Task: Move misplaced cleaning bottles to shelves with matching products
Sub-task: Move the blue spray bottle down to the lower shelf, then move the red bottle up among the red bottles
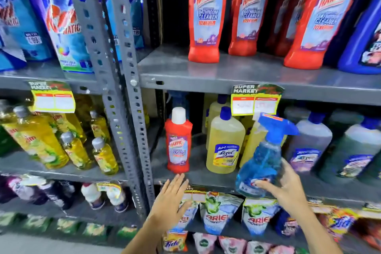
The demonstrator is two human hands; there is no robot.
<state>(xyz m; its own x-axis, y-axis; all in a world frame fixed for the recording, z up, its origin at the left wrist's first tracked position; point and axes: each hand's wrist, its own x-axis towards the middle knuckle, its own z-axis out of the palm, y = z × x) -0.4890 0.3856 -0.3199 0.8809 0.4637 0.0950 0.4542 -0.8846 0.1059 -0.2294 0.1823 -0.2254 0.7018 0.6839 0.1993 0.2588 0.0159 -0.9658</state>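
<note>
A blue spray bottle (266,154) with a blue trigger head is tilted in front of the middle shelf, and my right hand (286,187) grips its lower body. A small red Harpic bottle (178,142) with a white cap stands alone at the left end of that shelf (198,173), beside yellow Lizol bottles (224,144). My left hand (171,198) is open, fingers spread, just below the small Harpic bottle and not touching it. Large red Harpic bottles (207,14) stand on the shelf above.
A grey slotted upright (127,88) divides the racks. Yellow dish-liquid bottles (41,138) fill the left shelf, with detergent bags above. Grey-green Lizol bottles (309,140) stand at right. Ariel pouches (218,212) hang below. Price tags (255,99) clip onto the shelf edges.
</note>
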